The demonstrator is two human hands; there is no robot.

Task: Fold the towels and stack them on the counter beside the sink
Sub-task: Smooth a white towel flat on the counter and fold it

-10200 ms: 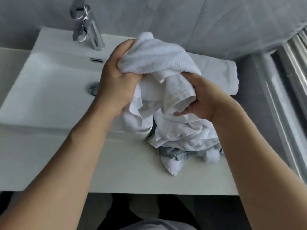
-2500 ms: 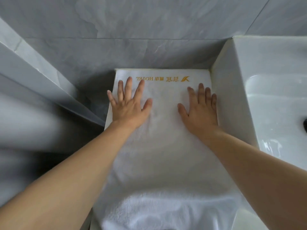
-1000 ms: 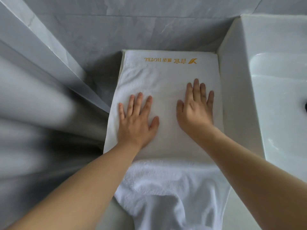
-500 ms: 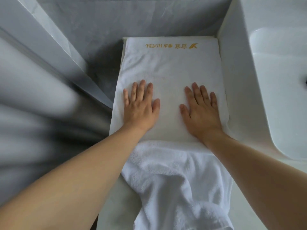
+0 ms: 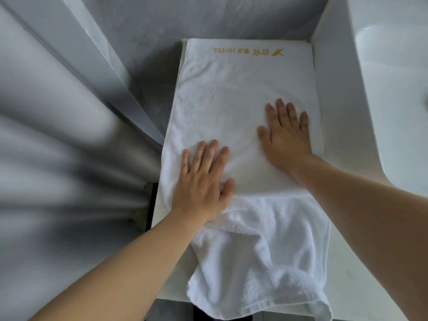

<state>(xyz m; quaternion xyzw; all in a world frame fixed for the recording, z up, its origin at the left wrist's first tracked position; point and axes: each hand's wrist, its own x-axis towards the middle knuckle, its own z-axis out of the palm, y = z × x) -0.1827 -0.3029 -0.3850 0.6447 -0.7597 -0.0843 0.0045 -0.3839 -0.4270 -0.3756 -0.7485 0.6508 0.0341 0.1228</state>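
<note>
Your left hand (image 5: 201, 181) and right hand (image 5: 286, 135) both lie flat, fingers straight, pressing the towel (image 5: 243, 100) on the counter (image 5: 172, 274) just left of the sink (image 5: 335, 112). The towel's long axis runs away from you toward the wall; its loose, rumpled end hangs nearest you, just under your left wrist, so that hand is closer for lifting it into a fold.

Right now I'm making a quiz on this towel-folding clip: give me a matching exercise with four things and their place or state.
Things:
1. left hand
2. right hand
3. gold lettering
4. sink

Places or states:
A. at the towel's far end
B. flat on the towel, nearer the sink
C. right of the towel
D. flat on the towel, at its near fold

Pairs: 1-D, 2-B, 3-A, 4-C
</note>
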